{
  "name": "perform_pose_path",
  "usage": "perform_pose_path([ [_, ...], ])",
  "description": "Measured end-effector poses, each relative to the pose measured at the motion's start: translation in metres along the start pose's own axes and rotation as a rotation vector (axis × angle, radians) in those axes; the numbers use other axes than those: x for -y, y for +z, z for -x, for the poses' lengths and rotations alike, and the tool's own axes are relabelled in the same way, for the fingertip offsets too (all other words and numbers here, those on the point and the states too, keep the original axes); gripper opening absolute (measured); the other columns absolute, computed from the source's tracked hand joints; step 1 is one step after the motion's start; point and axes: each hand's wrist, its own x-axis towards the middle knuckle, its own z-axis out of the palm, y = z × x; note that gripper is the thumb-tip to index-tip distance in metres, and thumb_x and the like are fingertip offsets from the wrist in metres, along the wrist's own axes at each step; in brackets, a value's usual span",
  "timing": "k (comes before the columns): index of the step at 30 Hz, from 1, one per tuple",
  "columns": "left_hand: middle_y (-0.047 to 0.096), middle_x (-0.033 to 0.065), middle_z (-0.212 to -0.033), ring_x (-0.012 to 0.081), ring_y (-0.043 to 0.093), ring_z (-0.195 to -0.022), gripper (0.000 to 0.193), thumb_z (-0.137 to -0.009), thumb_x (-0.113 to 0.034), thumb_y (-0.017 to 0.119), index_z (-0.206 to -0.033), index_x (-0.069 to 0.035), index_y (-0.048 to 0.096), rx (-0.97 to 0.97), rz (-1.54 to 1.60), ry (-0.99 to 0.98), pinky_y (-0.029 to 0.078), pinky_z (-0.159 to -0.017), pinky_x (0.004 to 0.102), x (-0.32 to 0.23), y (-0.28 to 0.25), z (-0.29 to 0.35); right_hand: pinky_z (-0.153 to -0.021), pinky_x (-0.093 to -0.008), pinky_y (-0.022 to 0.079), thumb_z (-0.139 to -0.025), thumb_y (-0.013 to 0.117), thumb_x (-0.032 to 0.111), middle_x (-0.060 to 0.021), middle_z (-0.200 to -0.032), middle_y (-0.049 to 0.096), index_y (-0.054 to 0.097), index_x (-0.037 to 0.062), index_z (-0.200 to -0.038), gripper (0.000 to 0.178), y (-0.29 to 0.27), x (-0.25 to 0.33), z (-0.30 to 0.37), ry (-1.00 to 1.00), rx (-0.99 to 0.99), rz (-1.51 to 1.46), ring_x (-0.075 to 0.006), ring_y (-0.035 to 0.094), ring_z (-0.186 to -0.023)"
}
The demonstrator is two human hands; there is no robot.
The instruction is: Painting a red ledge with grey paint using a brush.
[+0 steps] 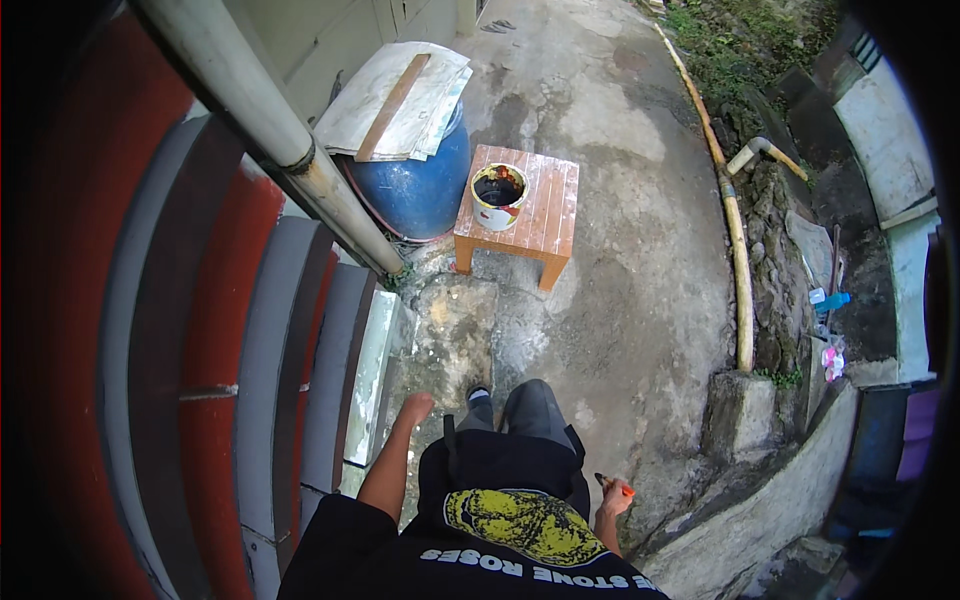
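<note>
Bucket [507, 216], white with paint-stained inner walls, stands on a low slatted table [551, 205], with a blue drum [408, 195] just left of that table. Right hand [612, 502], well apart on the table's near side, grasps an orange-and-black tool [628, 490]; left hand [417, 407], also on the near side, is at a distance from the table, whether clenched or loose cannot be told.

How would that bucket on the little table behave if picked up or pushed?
The bucket may be slippery where smeared. Its evenly round mouth suggests stiffness. Squat and upright on the table, it probably won't tip easily.
</note>
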Motion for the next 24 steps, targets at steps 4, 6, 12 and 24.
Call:
perform_pose_path([
  [4,0.071,0.0178,-0.115,0.0283,0.069,-0.108,0.043,-0.088,-0.019,0.065,-0.129,-0.005,0.064,-0.143,0.419,-0.15,0.052,-0.095,0.0356,-0.074,-0.078,-0.075,-0.058,-0.0266,0.055,-0.089,0.066,0.011,-0.01,-0.08,0.069,0.065,0.0009,-0.09,0.01,0.057,0.048,-0.047,0.074,0.008,-0.159,-0.0149,0.065,-0.062],
  [6,0.072,0.0189,-0.111,0.0293,0.07,-0.104,0.04,-0.089,-0.019,0.062,-0.127,-0.004,0.065,-0.16,0.445,-0.116,0.053,-0.092,0.0361,-0.108,-0.108,-0.102,-0.063,-0.0266,0.056,-0.092,0.065,0.011,-0.0113,-0.086,0.069,0.064,-0.0001,-0.095,0.011,0.102,0.073,-0.084,0.05,0.103,-0.174,-0.0152,0.066,-0.068],
  [12,0.073,0.0161,-0.111,0.0247,0.072,-0.099,0.034,-0.093,-0.007,0.059,-0.127,-0.002,0.064,-0.281,0.652,-0.129,0.056,-0.088,0.0332,-0.145,-0.134,-0.171,-0.066,-0.0293,0.059,-0.095,0.067,0.018,-0.0087,-0.082,0.068,0.067,-0.0047,-0.098,0.023,0.313,0.202,-0.161,-0.276,0.4,0.071,-0.0172,0.067,-0.072],
  [24,0.069,0.0115,-0.117,0.018,0.068,-0.102,0.04,-0.1,-0.022,0.061,-0.133,0.001,0.057,-0.385,1.037,-0.175,0.051,-0.091,0.03,-0.212,-0.201,-0.403,-0.06,-0.0239,0.047,-0.098,0.067,0.016,-0.0058,-0.086,0.066,0.071,-0.003,-0.098,0.019,0.65,0.395,-0.059,-0.587,0.832,-0.04,-0.0096,0.06,-0.069],
])
